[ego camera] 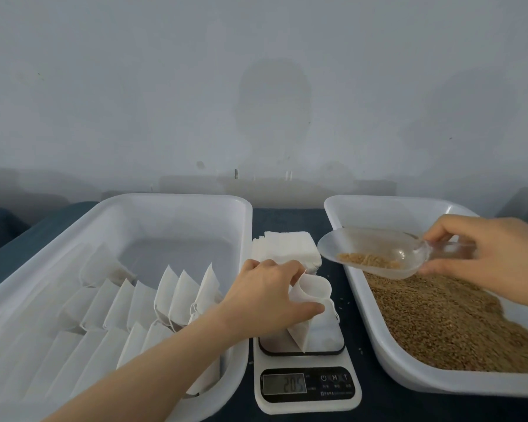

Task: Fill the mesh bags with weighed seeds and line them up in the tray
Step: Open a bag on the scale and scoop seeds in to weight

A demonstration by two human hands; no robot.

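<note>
On scale (pixel 307 388) platform: mesh bag (pixel 310 309) held open by L hand (pixel 264 295), fingers pinching its rim. R hand (pixel 497 257) grips scoop (pixel 372 252) w/ seeds (pixel 369 259) just above seed tray (pixel 363 208). Filled bags (pixel 153 300) lined up in L tray (pixel 177 199).

Open white mesh bag (pixel 301 335) stands on the scale (pixel 308 405); apparently filled bags (pixel 177 293) line the tray (pixel 177 198).

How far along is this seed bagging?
Done: two rows of bags stand in the left tray. In hand: the left hand holds a bag open on the scale; the right hand holds a scoop of seeds near it. Left: a stack of empty bags, a seed pile, free tray space.
</note>
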